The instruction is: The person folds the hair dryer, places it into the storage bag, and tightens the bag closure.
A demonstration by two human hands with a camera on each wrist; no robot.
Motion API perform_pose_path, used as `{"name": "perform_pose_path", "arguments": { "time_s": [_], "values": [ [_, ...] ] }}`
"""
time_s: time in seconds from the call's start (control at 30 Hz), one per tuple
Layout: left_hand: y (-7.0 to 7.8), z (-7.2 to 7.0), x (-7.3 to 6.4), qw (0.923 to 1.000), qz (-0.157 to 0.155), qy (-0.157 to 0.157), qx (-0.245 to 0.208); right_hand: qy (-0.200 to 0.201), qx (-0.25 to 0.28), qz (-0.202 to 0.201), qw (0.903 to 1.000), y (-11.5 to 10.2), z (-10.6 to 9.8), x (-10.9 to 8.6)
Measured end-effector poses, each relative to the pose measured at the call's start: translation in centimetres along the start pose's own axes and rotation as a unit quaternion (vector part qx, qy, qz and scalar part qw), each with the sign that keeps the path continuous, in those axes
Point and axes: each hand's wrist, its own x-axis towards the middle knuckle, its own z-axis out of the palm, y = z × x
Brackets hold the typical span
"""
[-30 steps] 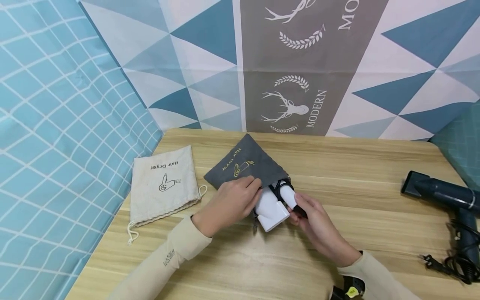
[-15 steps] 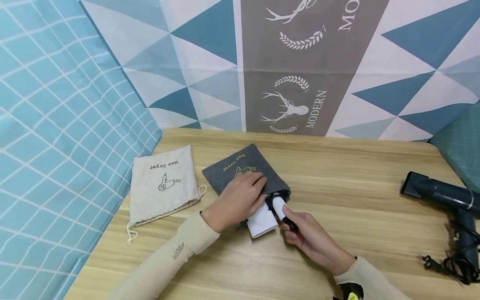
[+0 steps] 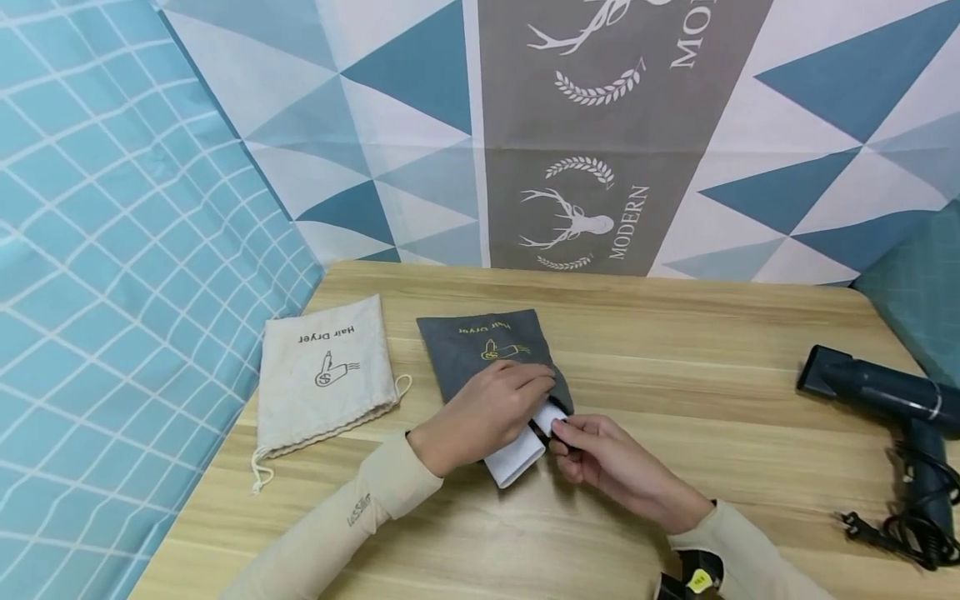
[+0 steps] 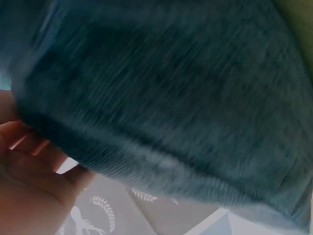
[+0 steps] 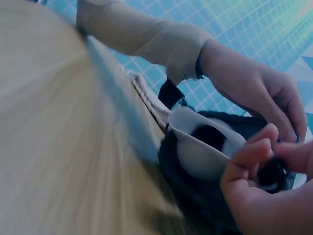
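The left hand [image 3: 491,412] pinches the mouth edge of the grey bag [image 3: 468,348]; the right hand [image 3: 615,467] pinches the dark tip of the handle [image 3: 549,416]. The white dryer [image 3: 516,458] sits partly in the bag, between the hands, its visible axis slanting far left to near right, open end near. The right hand is nearer the handle.

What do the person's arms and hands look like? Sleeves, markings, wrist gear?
Cream sleeves. The left sleeve has small dark lettering near the cuff, not clearly legible; the right sleeve shows none. A black wrist strap with a yellow label sits at the right cuff. Left hand and right hand are ungloved.
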Motion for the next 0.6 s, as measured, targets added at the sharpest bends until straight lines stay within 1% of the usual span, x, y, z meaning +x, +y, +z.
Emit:
{"name": "perform_pose_path", "arguments": {
  "time_s": [0.07,0.13,0.23,0.33,0.4,0.47,0.6],
  "values": [
    [0.1,-0.2,-0.1,0.9998,-0.011,0.005,0.013,0.013,0.023,-0.012,0.9996,0.0,0.1,0.0],
    [0.2,-0.3,-0.3,0.9993,-0.026,0.010,0.022,0.035,0.048,-0.027,0.9979,0.1,0.3,0.0],
    [0.2,-0.5,-0.5,0.9989,-0.039,0.014,0.023,0.085,0.075,-0.052,0.9922,0.3,0.8,0.1],
    [0.3,-0.5,-0.6,0.9993,-0.030,0.016,0.018,0.142,0.091,-0.067,0.9833,0.6,1.5,0.5],
    [0.4,-0.5,-0.6,0.9995,-0.020,0.016,0.019,0.169,0.096,-0.065,0.9788,0.8,2.0,1.0],
    [0.5,-0.4,-0.7,0.9996,-0.015,0.017,0.017,0.176,0.093,-0.058,0.9782,1.0,2.4,1.4],
    [0.4,-0.3,-0.9,0.9996,-0.018,0.024,0.004,0.151,0.074,-0.045,0.9848,1.1,2.9,2.2]
  ]
}}
